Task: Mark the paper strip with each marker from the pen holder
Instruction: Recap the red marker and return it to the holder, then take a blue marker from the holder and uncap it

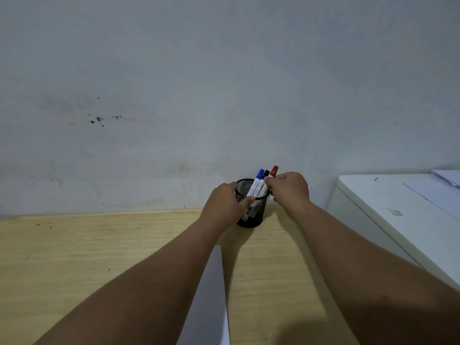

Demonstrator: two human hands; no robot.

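A black mesh pen holder stands on the wooden table near the wall. My left hand wraps around its left side. Three markers stick up from the holder: a blue-capped marker, a black-capped marker and a red-capped marker. My right hand pinches the red-capped marker just below its cap, at the holder's right rim. A white paper strip lies on the table between my forearms, running toward me.
The wooden table ends at a grey stained wall. To the right stands a white cabinet or appliance with white papers on its top, close to my right forearm.
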